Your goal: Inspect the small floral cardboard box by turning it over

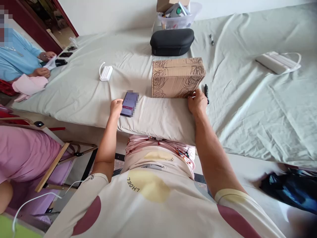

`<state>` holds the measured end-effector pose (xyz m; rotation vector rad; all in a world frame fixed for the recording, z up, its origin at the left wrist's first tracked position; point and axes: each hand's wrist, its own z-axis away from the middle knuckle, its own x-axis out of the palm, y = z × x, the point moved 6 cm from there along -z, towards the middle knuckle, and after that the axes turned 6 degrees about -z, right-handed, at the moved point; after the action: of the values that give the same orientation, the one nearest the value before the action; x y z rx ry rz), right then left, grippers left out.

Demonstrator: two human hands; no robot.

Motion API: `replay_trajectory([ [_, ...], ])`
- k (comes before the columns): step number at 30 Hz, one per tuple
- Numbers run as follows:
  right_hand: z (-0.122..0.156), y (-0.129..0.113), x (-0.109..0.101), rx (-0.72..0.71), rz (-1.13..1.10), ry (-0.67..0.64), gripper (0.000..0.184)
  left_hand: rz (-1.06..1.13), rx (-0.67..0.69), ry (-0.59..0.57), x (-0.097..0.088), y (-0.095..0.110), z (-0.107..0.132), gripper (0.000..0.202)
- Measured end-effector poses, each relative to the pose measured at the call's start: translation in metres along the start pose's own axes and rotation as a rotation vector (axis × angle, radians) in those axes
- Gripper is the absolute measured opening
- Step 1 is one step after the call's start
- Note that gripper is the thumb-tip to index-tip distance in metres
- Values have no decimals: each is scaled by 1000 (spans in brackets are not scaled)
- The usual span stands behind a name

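Observation:
My left hand (116, 107) is closed at the left edge of a smartphone (129, 104), which lies near the table's front edge with its screen lit. The phone's far corner is blurred out. At the lower right corner of a brown cardboard box (173, 84), my right hand (197, 101) has its fingers curled against the cardboard. Dark scribbled swirls cover parts of the box's top and front. Just right of that hand lies a black marker (206, 94). The fingertips at the box are partly hidden.
Behind the box sit a black zip case (172, 42) and a clear plastic tub (177, 22) of supplies. White corded devices stand left (106, 73) and right (278, 62). Another pen (211, 39) lies farther back. At left, a person in blue (19, 59) handles something white.

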<state>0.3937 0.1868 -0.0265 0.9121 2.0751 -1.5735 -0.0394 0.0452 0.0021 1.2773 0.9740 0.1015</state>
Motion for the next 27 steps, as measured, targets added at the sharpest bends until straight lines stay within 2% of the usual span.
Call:
replay_trajectory([
  [3,-1,2,1,-17,-33,13,27,-208,117,69,-4,15,3,18],
  [6,-1,2,2,13,-18,-9,25,-213,295,49,14,43,9,29],
  [9,0,1,1,33,2,-26,21,-76,406,-119,62,69,12,51],
  [13,0,2,-2,6,-33,-4,20,24,577,-264,138,93,13,83],
  [15,1,5,-2,-12,-42,-1,20,-4,581,-273,166,93,12,91],
  [17,2,7,-1,-29,-30,-4,20,-33,549,-238,182,88,12,93],
  [21,3,10,3,-68,-20,13,24,-82,525,-182,188,76,16,87],
  [27,5,-5,-11,-226,-140,173,39,4,593,-73,172,70,21,85],
])
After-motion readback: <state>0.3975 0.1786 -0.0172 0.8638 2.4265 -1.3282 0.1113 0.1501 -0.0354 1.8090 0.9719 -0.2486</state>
